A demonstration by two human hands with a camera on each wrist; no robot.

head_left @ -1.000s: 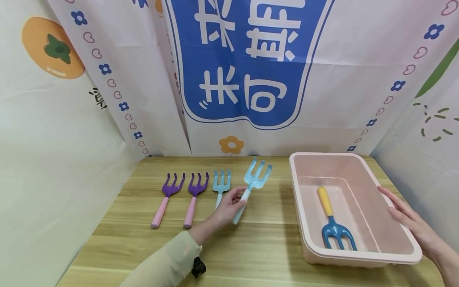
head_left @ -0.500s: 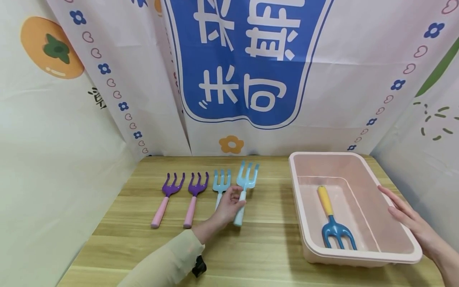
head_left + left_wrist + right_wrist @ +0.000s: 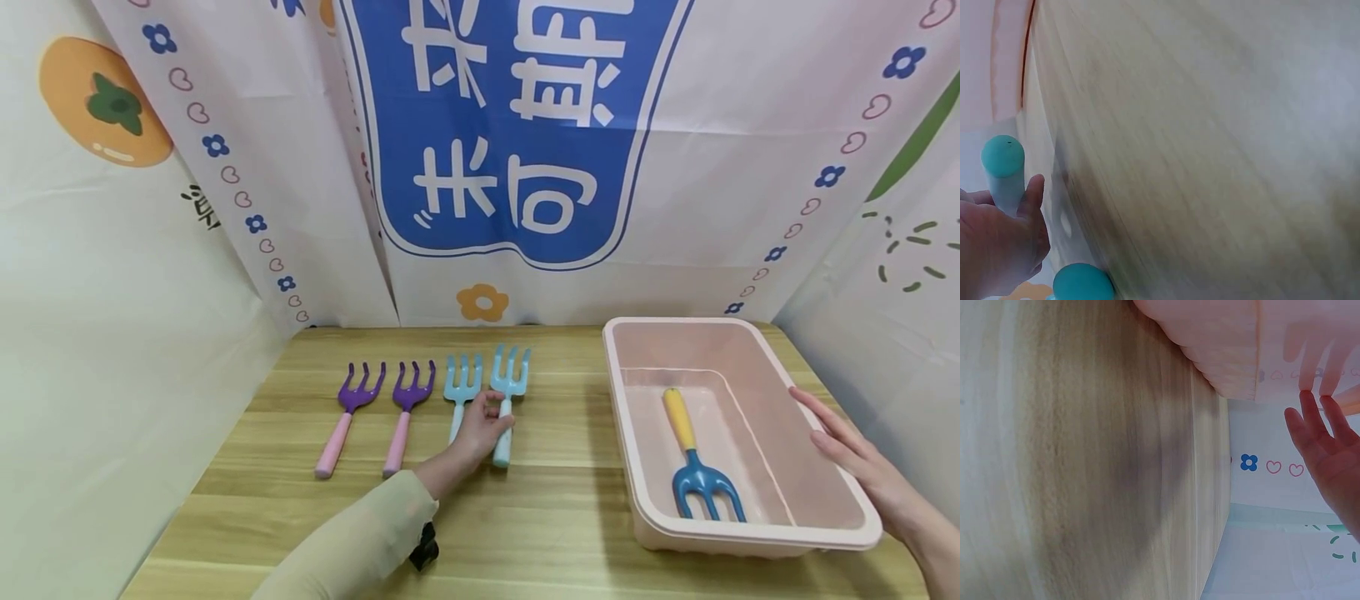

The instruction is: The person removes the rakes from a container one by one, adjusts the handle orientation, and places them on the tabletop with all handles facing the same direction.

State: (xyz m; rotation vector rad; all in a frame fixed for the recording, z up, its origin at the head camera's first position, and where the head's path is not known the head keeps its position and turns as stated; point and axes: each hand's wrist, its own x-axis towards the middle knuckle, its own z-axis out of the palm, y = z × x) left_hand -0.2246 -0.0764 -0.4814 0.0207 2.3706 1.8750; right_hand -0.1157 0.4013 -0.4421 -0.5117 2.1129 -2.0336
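My left hand (image 3: 480,429) pinches the pale handle of a light blue garden hand fork (image 3: 510,379), its tines pointing to the back of the table. In the left wrist view the fork's handle end (image 3: 1004,156) stands up between thumb and fingers. Just left lies a second light blue fork (image 3: 462,385), its handle partly hidden behind my hand. My right hand (image 3: 862,467) touches the right side of a pink plastic bin (image 3: 630,467); its fairly straight fingers (image 3: 1313,419) reach the outer wall in the right wrist view. Inside the bin lies a dark blue fork with a yellow handle (image 3: 680,421).
Two purple forks with pink handles, one outer (image 3: 335,446) and one inner (image 3: 397,442), lie side by side at the left of the wooden table (image 3: 555,533). Printed cloth (image 3: 697,208) hangs behind the table and along both sides.
The light blue fork in my left hand has swung from tilted right to nearly straight, and its tines have come left and lower, alongside the second light blue fork. My right hand has stayed put.
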